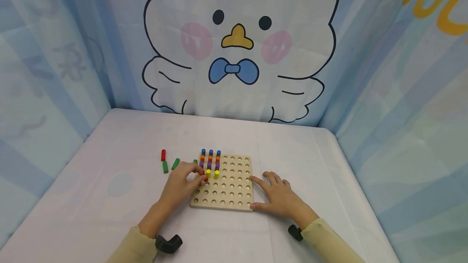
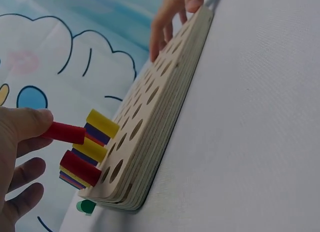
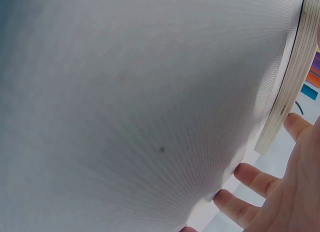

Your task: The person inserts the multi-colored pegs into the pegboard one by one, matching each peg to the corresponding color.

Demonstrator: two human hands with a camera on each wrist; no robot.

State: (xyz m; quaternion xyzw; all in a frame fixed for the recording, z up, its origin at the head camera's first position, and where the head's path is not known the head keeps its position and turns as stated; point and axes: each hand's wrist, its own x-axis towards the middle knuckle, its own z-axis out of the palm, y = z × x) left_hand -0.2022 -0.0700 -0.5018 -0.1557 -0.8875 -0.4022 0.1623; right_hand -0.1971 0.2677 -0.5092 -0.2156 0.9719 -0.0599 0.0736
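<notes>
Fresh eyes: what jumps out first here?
The cartoon bird on the backdrop, upper middle of the head view. Then the coloured pegs standing in rows on the left side of the wooden board, where the left hand pinches a red peg. The right hand is at its right edge.

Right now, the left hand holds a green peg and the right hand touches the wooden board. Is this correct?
The colour is wrong: the left wrist view shows the left hand holding a red peg. The right hand does touch the wooden board.
</notes>
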